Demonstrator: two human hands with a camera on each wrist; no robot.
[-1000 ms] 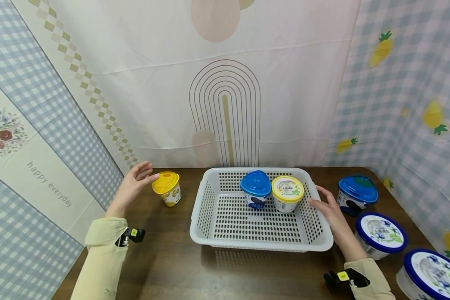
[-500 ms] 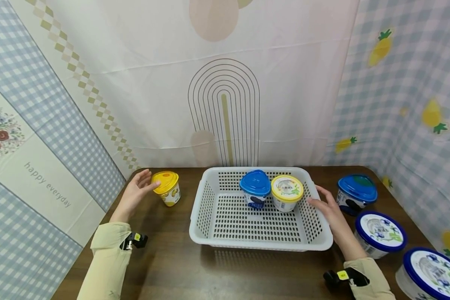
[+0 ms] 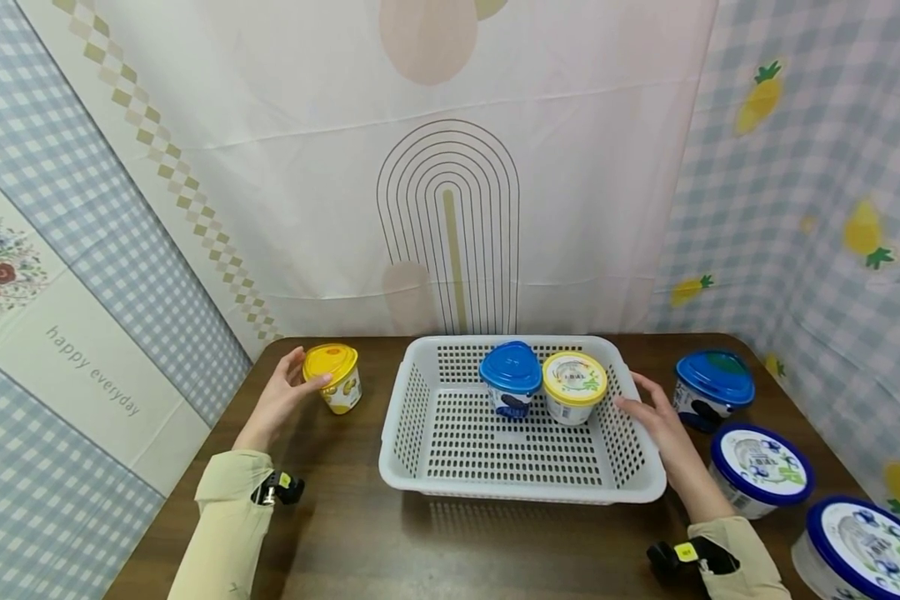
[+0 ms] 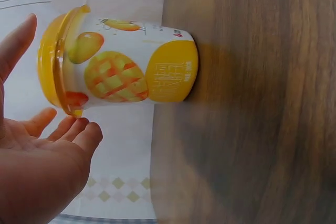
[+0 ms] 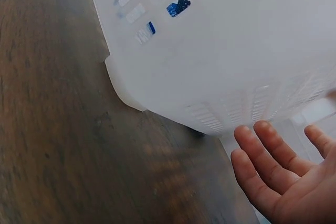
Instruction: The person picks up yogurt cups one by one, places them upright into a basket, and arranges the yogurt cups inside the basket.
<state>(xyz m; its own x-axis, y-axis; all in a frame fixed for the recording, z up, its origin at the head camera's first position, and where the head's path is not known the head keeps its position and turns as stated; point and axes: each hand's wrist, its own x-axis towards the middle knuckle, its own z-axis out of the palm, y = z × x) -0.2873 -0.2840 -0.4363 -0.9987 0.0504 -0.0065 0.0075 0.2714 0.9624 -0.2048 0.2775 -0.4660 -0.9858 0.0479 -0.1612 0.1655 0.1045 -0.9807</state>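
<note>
My left hand [image 3: 276,402] is at a yellow-lidded dessert cup [image 3: 342,392] with mango pictures, upright on the table's left side. Thumb and spread fingers stand on opposite sides of the lid; in the left wrist view the thumb [image 4: 20,43] is apart from the cup [image 4: 121,72], while fingertips come right to the lid's edge. My right hand [image 3: 667,429] holds the right rim of a white plastic basket [image 3: 525,492], thumb over the rim, fingers outside along the wall. In the basket stand a blue-lidded cup [image 3: 512,375] and a yellow-lidded tub [image 3: 574,383].
Right of the basket, a blue-lidded cup [image 3: 715,383] and two blue-rimmed tubs, one nearer [image 3: 870,546] and one farther [image 3: 761,467], line the brown table's [image 3: 390,550] right side. A patterned cloth [image 3: 307,167] hangs directly behind the table.
My left hand has moved right and slightly down toward the mango cup, its thumb passing from the lid's top to the cup's near side. The right hand and basket have stayed still.
</note>
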